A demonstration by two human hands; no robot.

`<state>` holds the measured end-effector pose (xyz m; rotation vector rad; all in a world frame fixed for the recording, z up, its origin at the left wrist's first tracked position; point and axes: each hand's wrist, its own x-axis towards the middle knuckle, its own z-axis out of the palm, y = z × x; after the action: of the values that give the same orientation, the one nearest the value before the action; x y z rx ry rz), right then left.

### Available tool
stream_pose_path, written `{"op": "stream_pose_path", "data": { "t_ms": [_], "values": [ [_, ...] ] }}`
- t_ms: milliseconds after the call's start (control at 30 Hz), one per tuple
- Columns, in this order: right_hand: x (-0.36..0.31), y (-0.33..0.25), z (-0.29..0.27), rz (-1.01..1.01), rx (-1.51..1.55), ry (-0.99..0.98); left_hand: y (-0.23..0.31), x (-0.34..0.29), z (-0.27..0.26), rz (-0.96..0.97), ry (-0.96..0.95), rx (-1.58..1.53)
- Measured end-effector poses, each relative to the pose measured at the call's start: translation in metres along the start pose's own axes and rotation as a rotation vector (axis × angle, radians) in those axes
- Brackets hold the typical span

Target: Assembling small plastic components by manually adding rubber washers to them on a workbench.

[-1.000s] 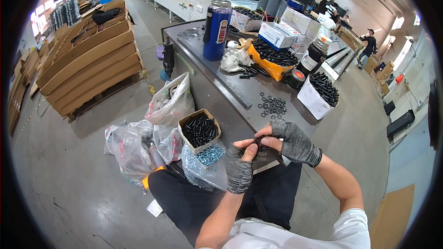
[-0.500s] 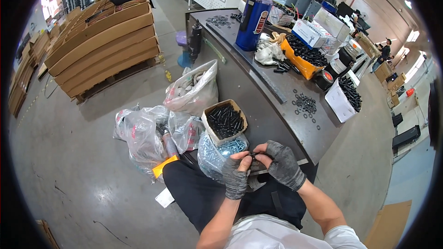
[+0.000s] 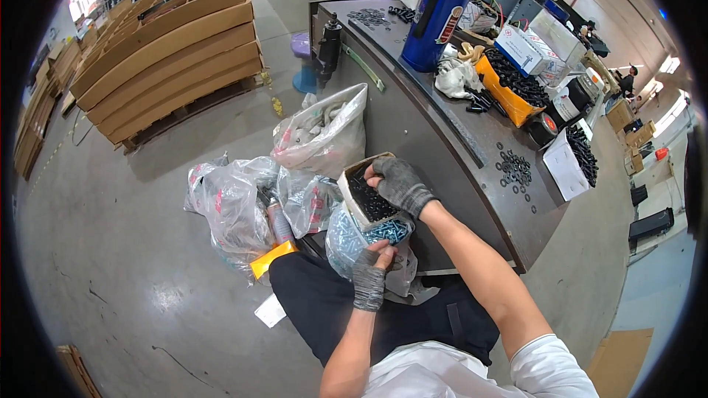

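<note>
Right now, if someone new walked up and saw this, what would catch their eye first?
Probably the tall blue bottle standing on the dark grey table, with an open orange bag of small black parts to its right. Next, perhaps, the right hand in a grey knitted fingerless glove, over a pale open box of black parts mid-picture. Off left, a large brown cardboard stack sits on a pallet.

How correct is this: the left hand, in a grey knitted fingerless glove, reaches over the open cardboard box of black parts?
Wrong side: the head view shows the right hand, in a grey knitted fingerless glove, reaching over the open cardboard box of black parts.
</note>
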<state>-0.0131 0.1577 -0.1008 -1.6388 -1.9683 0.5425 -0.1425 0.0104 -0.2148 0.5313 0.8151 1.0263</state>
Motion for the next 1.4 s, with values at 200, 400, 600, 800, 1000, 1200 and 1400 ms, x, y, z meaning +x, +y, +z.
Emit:
{"op": "stream_pose_path", "data": {
  "t_ms": [200, 400, 600, 800, 1000, 1200, 1400],
  "values": [
    [0.017, 0.015, 0.019, 0.122, -0.094, -0.027, 0.001, 0.001, -0.003, 0.027, 0.014, 0.026],
    [0.022, 0.002, 0.016, 0.15, -0.189, -0.082, 0.001, 0.001, -0.006, 0.05, 0.019, 0.064],
    [-0.005, 0.003, -0.013, -0.118, -0.146, 0.196, 0.007, -0.003, 0.013, 0.036, -0.012, 0.109],
    [-0.131, -0.1, -0.089, -0.414, -0.144, 0.105, 0.006, 0.006, -0.018, 0.618, -0.032, 0.377],
    [-0.186, -0.045, -0.223, -0.15, -0.203, 0.473, 0.118, -0.029, 0.134, 0.594, -0.246, 0.517],
    [-0.159, 0.048, -0.276, -0.171, -0.339, 0.478, 0.184, 0.041, 0.24, 1.169, -0.435, 1.001],
    [-0.138, 0.063, -0.279, -0.111, -0.277, 0.446, 0.197, 0.122, 0.302, 0.802, -0.379, 1.899]
  ]
}}
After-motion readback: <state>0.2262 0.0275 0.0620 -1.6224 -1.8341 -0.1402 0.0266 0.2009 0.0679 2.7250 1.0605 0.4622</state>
